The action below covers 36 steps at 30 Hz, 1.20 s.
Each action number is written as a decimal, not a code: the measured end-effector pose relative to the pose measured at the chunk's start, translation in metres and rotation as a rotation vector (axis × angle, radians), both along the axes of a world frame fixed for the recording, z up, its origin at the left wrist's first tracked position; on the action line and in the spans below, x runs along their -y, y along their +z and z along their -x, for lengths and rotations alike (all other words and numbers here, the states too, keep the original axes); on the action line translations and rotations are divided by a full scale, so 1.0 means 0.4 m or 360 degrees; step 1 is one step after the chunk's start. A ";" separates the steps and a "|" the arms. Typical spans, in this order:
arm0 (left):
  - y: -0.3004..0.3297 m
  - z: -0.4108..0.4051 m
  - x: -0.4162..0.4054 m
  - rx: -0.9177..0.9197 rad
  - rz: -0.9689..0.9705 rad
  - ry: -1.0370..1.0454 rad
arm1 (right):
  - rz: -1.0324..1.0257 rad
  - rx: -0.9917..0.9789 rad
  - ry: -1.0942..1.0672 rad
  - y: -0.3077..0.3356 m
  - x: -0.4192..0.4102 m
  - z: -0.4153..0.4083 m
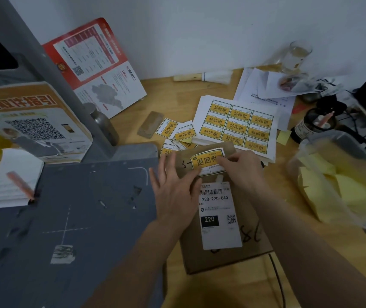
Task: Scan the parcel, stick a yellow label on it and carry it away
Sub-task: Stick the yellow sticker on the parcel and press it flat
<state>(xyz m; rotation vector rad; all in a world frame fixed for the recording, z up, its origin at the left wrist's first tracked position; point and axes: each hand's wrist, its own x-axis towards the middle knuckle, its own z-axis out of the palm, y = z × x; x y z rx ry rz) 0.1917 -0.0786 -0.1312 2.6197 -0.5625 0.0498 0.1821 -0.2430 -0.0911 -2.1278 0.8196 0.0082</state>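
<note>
A flat brown cardboard parcel lies on the wooden desk, right of the grey scanner base. A white shipping label reading 220-220-C40 covers its middle. A yellow label lies on the parcel's far end. My left hand lies flat on the parcel's left side, its fingers straight and its thumb touching the label's near edge. My right hand holds the label's right end with curled fingertips.
The grey scanner base and its post fill the left. Sheets of yellow labels and loose cut ones lie beyond the parcel. A clear tub of yellow paper, a dark jar and cables crowd the right.
</note>
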 end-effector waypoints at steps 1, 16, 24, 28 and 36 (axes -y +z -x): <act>0.000 0.000 -0.001 -0.0001 -0.0001 0.0002 | -0.0070 0.0027 -0.0106 0.009 0.007 0.000; 0.014 0.020 0.000 0.0106 -0.0189 -0.0020 | 0.1157 -0.0073 0.0819 -0.052 -0.074 0.158; 0.035 -0.033 0.035 -0.0112 -0.0318 -0.0289 | 0.1023 0.0047 0.0895 -0.028 -0.105 0.161; 0.042 -0.072 0.033 -0.0168 -0.0387 -0.0130 | 0.0848 0.0057 0.0982 -0.014 -0.104 0.121; 0.022 -0.060 0.038 -0.0271 -0.0487 -0.0105 | 0.0794 -0.0246 0.1051 -0.048 -0.019 0.014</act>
